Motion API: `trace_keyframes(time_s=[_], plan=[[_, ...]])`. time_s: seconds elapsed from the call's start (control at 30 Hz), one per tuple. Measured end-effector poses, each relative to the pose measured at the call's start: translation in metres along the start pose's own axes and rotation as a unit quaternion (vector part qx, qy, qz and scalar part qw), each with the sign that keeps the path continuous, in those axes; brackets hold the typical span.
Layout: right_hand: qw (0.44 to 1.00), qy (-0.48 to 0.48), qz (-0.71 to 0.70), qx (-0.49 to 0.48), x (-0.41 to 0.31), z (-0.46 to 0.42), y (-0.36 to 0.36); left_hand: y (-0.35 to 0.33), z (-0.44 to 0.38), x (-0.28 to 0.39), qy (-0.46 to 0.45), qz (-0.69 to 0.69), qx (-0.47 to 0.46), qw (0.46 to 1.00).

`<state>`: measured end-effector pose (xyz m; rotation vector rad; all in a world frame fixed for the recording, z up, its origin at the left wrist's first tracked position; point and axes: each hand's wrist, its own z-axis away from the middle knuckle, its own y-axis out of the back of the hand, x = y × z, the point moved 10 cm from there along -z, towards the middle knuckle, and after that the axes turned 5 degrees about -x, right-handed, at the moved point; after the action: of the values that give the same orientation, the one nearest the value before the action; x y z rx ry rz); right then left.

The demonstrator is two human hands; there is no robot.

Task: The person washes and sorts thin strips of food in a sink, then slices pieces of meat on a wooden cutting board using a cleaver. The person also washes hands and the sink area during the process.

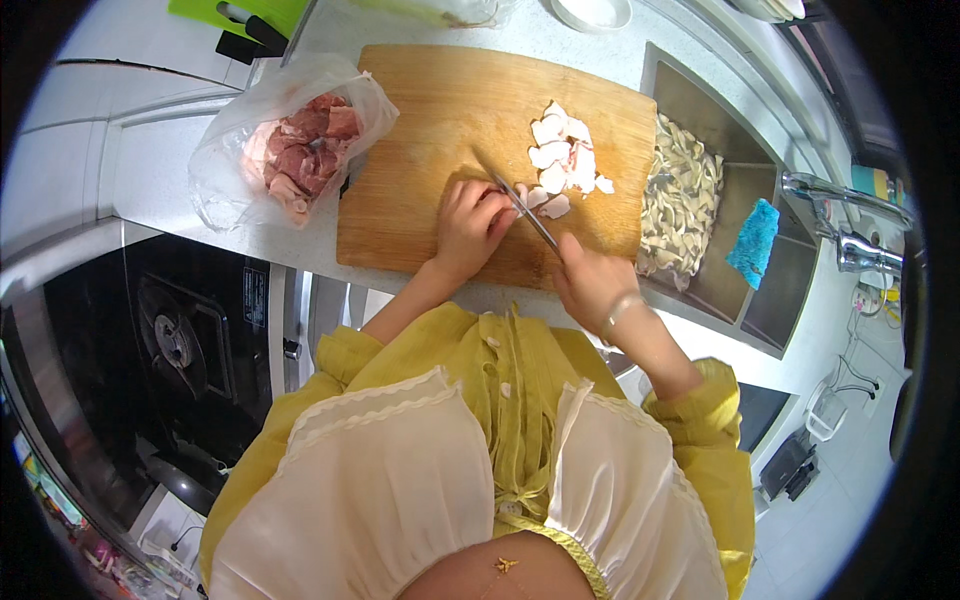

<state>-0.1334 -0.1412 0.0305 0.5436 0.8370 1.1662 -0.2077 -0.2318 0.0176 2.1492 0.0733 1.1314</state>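
My right hand (598, 286) grips the handle of a kitchen knife (536, 225), its blade slanting up and left over a wooden cutting board (420, 97). Against the blade, the curled fingers of my left hand (474, 225) press a small piece of pale meat, mostly hidden under them, to the board. Two pale slices (555, 206) lie just right of the blade. Beyond them is a loose pile of whitish, fatty meat slices (561, 150). At the board's left edge, an open clear plastic bag (217, 161) holds chunks of red raw meat (311, 150).
Right of the board is a steel sink (720, 300) containing pale sliced pieces (679, 195), perhaps mushrooms. A blue cloth (754, 244) hangs over its divider below the faucet (847, 195). A white bowl (592, 11) stands behind the board. The gas stove (187, 330) is at left.
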Motion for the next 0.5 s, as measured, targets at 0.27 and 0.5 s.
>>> trace_keyframes(time_s=[0.27,0.5], plan=[[0.993,-0.014,-0.071,0.089,0.006,-0.035,0.01,-0.001,0.001,0.005,-0.003,-0.023,-0.015,1.0],[0.989,0.034,-0.076,0.12,0.004,0.012,0.034,-0.001,0.003,-0.006,0.012,0.009,-0.015,1.0]])
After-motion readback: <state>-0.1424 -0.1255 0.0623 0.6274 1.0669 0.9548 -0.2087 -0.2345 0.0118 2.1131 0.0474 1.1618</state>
